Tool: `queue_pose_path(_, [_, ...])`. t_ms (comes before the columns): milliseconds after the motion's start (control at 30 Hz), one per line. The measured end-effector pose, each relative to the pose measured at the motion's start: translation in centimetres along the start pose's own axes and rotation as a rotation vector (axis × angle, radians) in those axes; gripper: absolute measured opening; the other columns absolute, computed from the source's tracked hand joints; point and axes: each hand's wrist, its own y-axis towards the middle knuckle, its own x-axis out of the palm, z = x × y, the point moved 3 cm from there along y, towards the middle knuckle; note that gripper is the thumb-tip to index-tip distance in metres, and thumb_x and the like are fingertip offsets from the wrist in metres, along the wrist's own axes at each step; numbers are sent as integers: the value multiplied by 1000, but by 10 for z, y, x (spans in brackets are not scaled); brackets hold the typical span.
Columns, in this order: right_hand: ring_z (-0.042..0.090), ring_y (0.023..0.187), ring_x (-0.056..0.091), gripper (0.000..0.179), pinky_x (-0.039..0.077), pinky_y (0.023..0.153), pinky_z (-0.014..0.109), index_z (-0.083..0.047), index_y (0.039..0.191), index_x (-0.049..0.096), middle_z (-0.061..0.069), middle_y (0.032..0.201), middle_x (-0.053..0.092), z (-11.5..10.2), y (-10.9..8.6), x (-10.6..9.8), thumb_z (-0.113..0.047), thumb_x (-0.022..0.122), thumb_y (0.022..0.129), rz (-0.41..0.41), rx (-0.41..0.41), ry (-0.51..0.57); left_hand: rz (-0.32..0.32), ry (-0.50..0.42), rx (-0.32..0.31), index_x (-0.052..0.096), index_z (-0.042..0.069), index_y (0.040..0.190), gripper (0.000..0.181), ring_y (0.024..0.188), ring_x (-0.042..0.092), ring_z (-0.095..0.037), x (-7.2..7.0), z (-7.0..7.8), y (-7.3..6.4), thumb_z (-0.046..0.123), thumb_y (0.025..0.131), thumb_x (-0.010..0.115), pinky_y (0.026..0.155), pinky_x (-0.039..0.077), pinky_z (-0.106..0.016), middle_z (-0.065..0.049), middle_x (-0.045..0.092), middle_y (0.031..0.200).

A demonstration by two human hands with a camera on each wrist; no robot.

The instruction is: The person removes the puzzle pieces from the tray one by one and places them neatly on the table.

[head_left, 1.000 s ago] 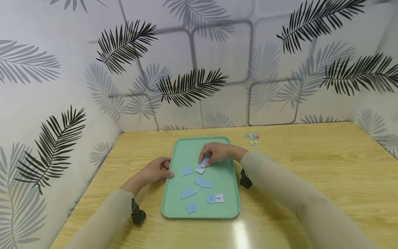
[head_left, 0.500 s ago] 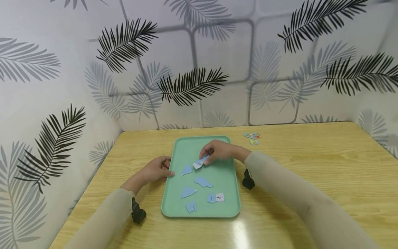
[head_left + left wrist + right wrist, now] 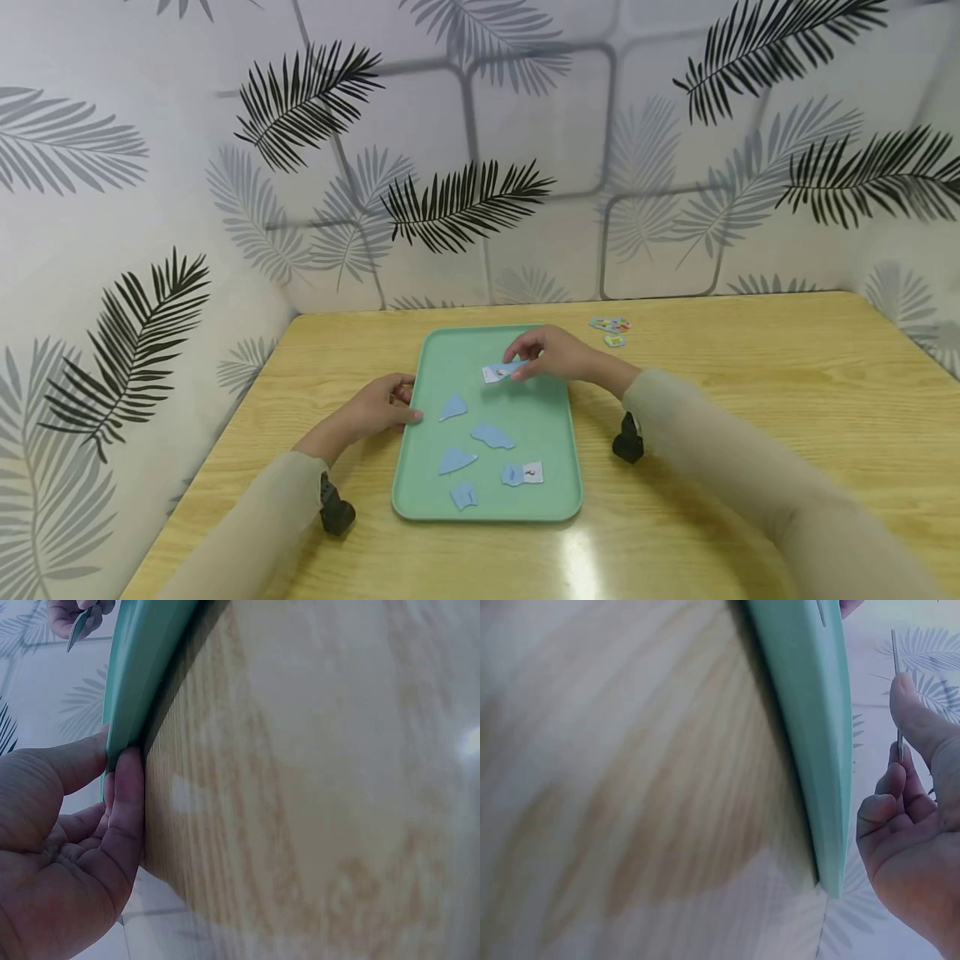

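A green tray point(image 3: 517, 507) lies on the wooden table, and my left hand point(image 3: 378, 407) grips its left edge. Close up in the left wrist view, the thumb and fingers of that hand point(image 3: 82, 847) pinch the rim. Above the far part of the tray, my right hand point(image 3: 558, 354) pinches a light-blue puzzle piece point(image 3: 497, 372) with a white printed end. The right wrist view shows this thin piece point(image 3: 895, 656) edge-on between thumb and fingers. Several other blue pieces lie in the tray, among them a wavy one point(image 3: 492, 435) and one with a white square end point(image 3: 522, 473).
Beyond the tray's far right corner, colourful patterned pieces point(image 3: 611, 324) and a small yellow-green piece point(image 3: 615, 341) lie on the table point(image 3: 750, 383). A leaf-patterned wall covering point(image 3: 540, 250) stands behind the table and along its left side.
My right hand has lifted the blue puzzle piece off the tray, then carried it up and to the right. My left hand stays at the tray's edge.
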Motion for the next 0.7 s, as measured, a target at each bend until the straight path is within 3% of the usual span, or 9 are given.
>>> queue_pose_path(700, [21,76,47,26,41,62,26,-6,106,74,5,85,56,23,-55,-32,-14,80,81,245,115,70,-1,15,12,39,-6,142,62,85,49,-21,0,3,0,4,89,70,69,52,-30,-13,50,104])
